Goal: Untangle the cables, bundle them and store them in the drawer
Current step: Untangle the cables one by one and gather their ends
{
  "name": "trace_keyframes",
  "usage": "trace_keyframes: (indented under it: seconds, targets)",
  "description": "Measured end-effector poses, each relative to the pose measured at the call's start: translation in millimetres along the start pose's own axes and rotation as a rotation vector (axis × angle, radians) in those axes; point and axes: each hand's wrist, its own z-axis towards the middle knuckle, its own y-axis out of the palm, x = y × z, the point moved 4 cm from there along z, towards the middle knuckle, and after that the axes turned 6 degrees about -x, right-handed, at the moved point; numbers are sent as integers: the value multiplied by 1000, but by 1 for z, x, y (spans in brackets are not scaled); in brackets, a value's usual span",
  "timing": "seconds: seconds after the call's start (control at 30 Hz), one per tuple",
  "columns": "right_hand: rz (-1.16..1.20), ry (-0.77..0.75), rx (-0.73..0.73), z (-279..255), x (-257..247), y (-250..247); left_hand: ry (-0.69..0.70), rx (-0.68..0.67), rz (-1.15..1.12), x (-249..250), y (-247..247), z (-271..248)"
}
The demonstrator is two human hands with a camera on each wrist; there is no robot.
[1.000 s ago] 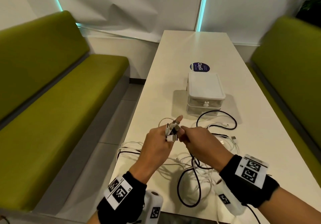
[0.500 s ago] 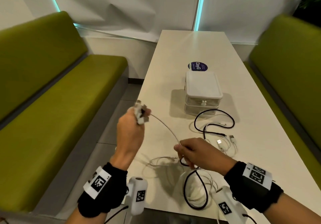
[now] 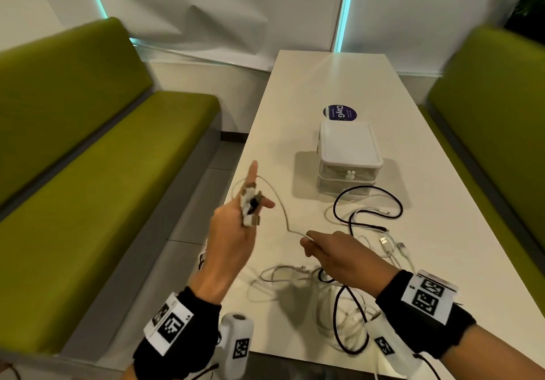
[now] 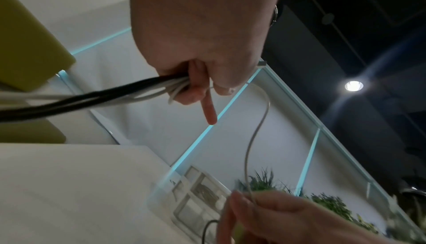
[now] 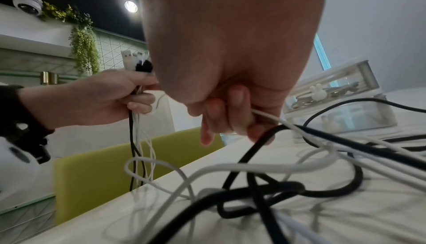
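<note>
My left hand (image 3: 236, 226) is raised over the table's left edge. It grips a bunch of cable plugs (image 3: 250, 206), white and black, with the index finger straight up. In the left wrist view its curled fingers (image 4: 196, 91) hold black and white cords. One thin white cable (image 3: 280, 202) curves from that hand down to my right hand (image 3: 330, 251), which pinches it above the tangle of cables (image 3: 339, 306). In the right wrist view the right hand's fingers (image 5: 230, 118) curl round the white cable (image 5: 274, 119). The drawer box (image 3: 349, 149) stands shut farther back.
A black cable loop (image 3: 368, 199) and loose white plugs (image 3: 383, 241) lie between my right hand and the drawer box. The white table (image 3: 324, 79) runs away from me, with green benches (image 3: 103, 173) on both sides. A round sticker (image 3: 339, 112) lies behind the box.
The hands, together a second ago, have pulled apart, the left going left with the plugs. Since half a second ago the white cable has slackened into a curve and the left index finger has straightened.
</note>
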Motion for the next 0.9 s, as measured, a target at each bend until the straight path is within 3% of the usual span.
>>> trace_keyframes:
  seconds: [0.13,0.23,0.47,0.6,0.8,0.9]
  targets:
    - [-51,16,-13,5,1,4,61,-261,98,3,33,-10]
    - [-62,20,5,7,-2,6,-97,-386,-176,-2,50,-17]
    - [25,-52,9,4,7,9,-195,-279,-365,17,35,-21]
    - [50,8,45,7,4,11,-148,-214,-283,16,25,-16]
    - [49,85,119,-1,25,2,-149,116,-199,-10,-31,7]
    - [143,40,183,-3,23,-11,-195,181,-151,-20,-47,11]
